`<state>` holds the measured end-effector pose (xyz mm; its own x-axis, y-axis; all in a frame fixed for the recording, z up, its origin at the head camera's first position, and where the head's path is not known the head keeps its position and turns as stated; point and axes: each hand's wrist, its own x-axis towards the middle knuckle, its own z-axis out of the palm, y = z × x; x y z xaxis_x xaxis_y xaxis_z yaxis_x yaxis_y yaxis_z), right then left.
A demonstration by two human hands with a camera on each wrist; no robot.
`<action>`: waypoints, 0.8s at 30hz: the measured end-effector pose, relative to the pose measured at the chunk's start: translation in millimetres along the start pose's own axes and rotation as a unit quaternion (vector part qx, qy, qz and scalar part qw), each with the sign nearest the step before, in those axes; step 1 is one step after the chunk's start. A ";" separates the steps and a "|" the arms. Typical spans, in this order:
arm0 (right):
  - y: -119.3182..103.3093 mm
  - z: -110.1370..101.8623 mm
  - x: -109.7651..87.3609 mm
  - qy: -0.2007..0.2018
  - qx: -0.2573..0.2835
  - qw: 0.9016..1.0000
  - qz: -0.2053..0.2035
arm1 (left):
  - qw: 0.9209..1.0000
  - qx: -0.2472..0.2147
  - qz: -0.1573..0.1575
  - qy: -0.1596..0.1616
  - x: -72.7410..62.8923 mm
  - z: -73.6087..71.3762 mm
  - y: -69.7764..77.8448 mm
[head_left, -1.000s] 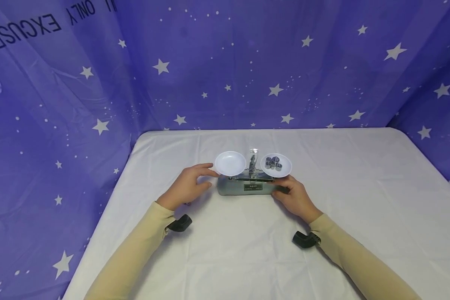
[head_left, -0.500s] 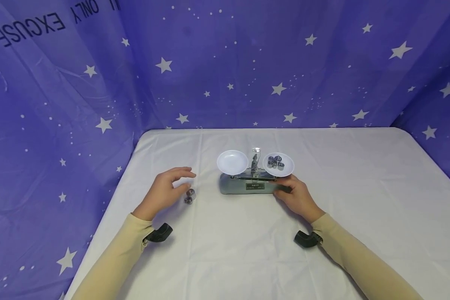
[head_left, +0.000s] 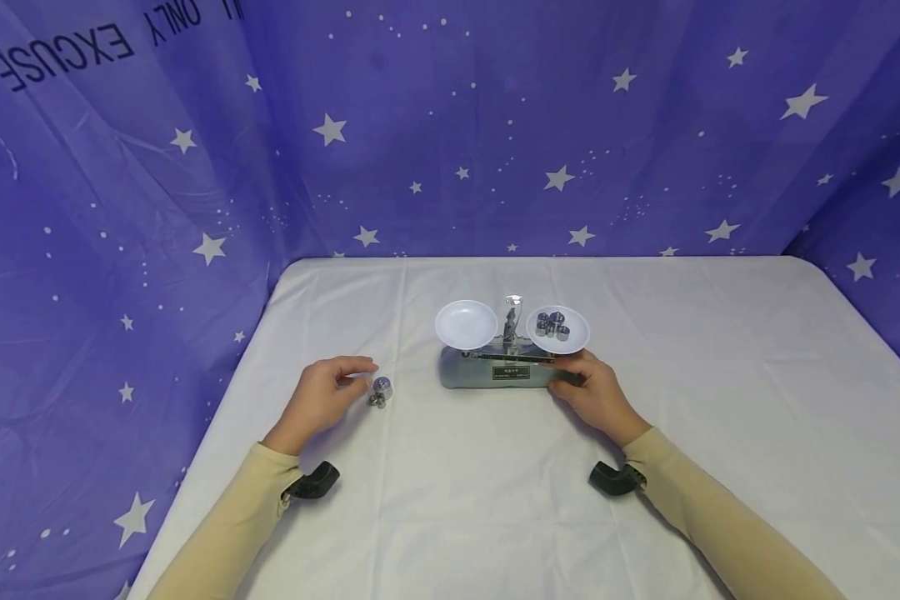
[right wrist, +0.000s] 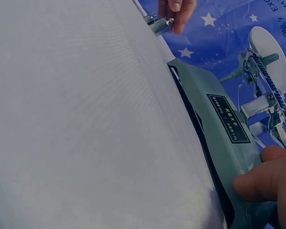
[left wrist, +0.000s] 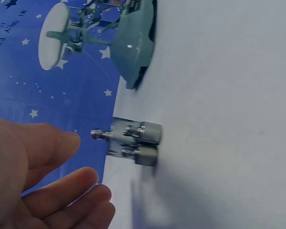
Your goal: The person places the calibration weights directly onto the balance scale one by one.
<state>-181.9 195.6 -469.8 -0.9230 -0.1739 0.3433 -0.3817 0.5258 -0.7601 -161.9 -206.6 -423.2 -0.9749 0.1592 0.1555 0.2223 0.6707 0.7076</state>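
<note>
A grey-green pan balance [head_left: 495,375] with two white pans stands mid-table. My right hand [head_left: 598,398] grips the right end of its base, thumb on the front face, as the right wrist view also shows. The left pan [head_left: 467,325] is bare; on the right pan [head_left: 581,335] sit several metal weights [head_left: 552,325]. To the left of the balance, a large knobbed weight [head_left: 383,387] and two smaller weights [left wrist: 148,132] stand upright in a tight group. My left hand [head_left: 326,396] hovers beside them with loosely bent fingers and nothing held; a gap separates fingertips and knobs in the left wrist view.
A white cloth [head_left: 487,508] with creases covers the table. Behind and on both sides hangs a purple curtain [head_left: 450,150] with white stars. Each wrist carries a black camera mount [head_left: 615,479].
My left hand has drawn back leftward from the balance's left end and come down beside the loose weights, uncovering them. My right hand keeps its grip on the base.
</note>
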 end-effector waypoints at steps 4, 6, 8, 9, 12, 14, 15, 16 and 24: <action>0.9 -0.3 0.3 -0.005 -0.004 1.000 0.009 | 1.000 0.003 -0.001 0.006 0.3 4.2 -3.4; 0.4 -1.2 0.6 -0.015 -0.010 1.000 0.021 | 1.000 0.002 0.001 0.012 1.1 6.1 -5.3; 0.1 -1.6 0.8 -0.019 -0.012 0.999 0.030 | 1.000 -0.002 0.002 0.014 1.6 7.8 -7.2; -0.1 -1.9 0.9 -0.020 -0.012 0.999 0.032 | 1.000 -0.005 0.001 0.015 2.0 8.7 -7.9; -1.0 -2.6 1.2 -0.020 -0.006 0.999 0.037 | 1.000 -0.014 0.001 0.017 1.7 10.7 -9.5; -1.0 -2.9 1.5 -0.019 -0.004 0.999 0.035 | 1.000 -0.020 0.001 0.020 2.0 12.2 -10.2; -0.8 -2.8 1.6 -0.019 -0.003 0.999 0.033 | 1.000 -0.021 0.002 0.021 1.9 12.8 -10.2; -0.6 -2.7 1.7 -0.018 -0.004 0.999 0.031 | 1.000 -0.021 0.003 0.023 1.9 13.4 -10.6; 1.6 -1.7 1.4 -0.017 -0.005 0.999 0.027 | 1.000 -0.008 -0.004 0.023 2.1 18.1 -12.6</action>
<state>-183.7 197.6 -469.6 -0.9437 -0.1721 0.2826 -0.3302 0.5438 -0.7715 -166.6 -201.5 -444.2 -0.9761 0.1204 0.1811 0.2150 0.6598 0.7200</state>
